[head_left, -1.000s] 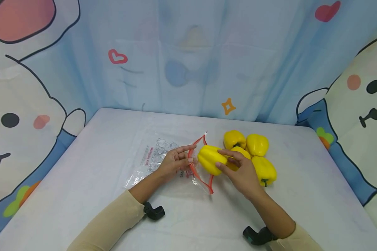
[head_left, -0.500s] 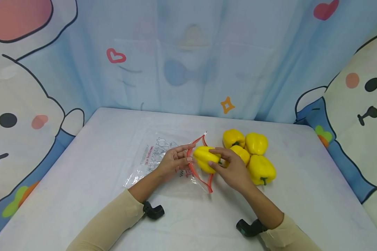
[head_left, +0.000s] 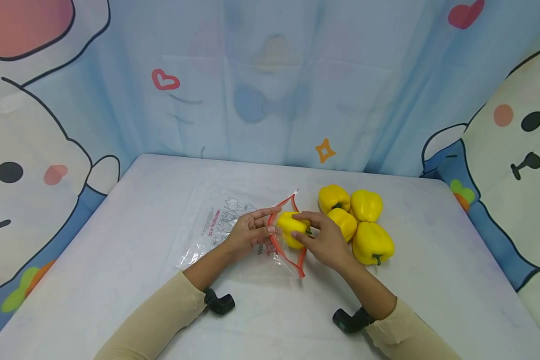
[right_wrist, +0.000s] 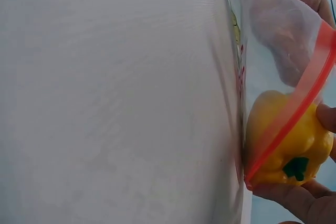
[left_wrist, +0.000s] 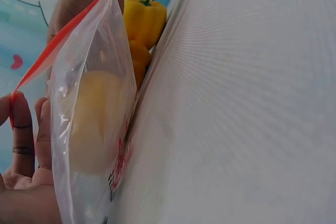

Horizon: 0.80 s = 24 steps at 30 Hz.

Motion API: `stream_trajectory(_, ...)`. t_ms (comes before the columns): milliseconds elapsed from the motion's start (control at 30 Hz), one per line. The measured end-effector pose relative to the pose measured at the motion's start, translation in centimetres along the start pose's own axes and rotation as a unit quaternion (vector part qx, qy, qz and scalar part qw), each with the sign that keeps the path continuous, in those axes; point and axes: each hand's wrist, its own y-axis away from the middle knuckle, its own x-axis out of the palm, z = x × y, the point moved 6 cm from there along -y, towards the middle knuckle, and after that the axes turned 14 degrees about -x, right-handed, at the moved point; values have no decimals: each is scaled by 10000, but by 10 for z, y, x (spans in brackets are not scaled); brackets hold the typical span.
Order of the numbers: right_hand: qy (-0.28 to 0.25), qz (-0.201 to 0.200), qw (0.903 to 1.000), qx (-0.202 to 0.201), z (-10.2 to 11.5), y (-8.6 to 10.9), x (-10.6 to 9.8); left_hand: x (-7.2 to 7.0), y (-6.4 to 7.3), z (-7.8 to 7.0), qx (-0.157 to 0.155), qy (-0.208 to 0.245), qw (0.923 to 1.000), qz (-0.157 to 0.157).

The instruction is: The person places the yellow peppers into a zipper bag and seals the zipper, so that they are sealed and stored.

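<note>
A yellow bell pepper [head_left: 289, 229] with a green stem sits in the mouth of a clear zip bag [head_left: 234, 220] edged in red. My right hand [head_left: 325, 239] grips the pepper between thumb and fingers at its stem end. My left hand [head_left: 252, 231] pinches the bag's red rim between thumb and finger, holding the mouth apart. Through the plastic, the left wrist view shows the pepper [left_wrist: 100, 124] inside the bag. In the right wrist view the red zip strip [right_wrist: 294, 116] crosses in front of the pepper [right_wrist: 310, 153], whose stem faces outward.
Several more yellow bell peppers [head_left: 372, 243] lie grouped to the right of the bag on the white-covered table [head_left: 432, 280]. A blue cartoon curtain [head_left: 270, 110] hangs behind the table. Dark wrist cameras [head_left: 220, 303] are strapped to both wrists.
My right hand has moved left, carrying the pepper from the bag's opening into its mouth. The left hand stays in place on the rim.
</note>
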Motion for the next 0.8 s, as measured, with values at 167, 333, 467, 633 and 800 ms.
stream_trajectory(167,48,-47,9999,-95,1,-6,1,-1,-1,1,-25,39,10000,-8)
stream_trajectory(333,76,-161,9998,-24,-1,-9,1,-1,-1,1,-17,40,10000,-23)
stream_trajectory(467,157,-106,9998,59,-1,-9,1,-1,0,1,0,48,10000,3)
stream_trajectory(633,263,157,9995,-32,3,-4,2,-1,-1,1,15,57,10000,42)
stream_trajectory(800,247,315,9991,-148,4,0,3,-2,-1,2,57,-25,10000,48)
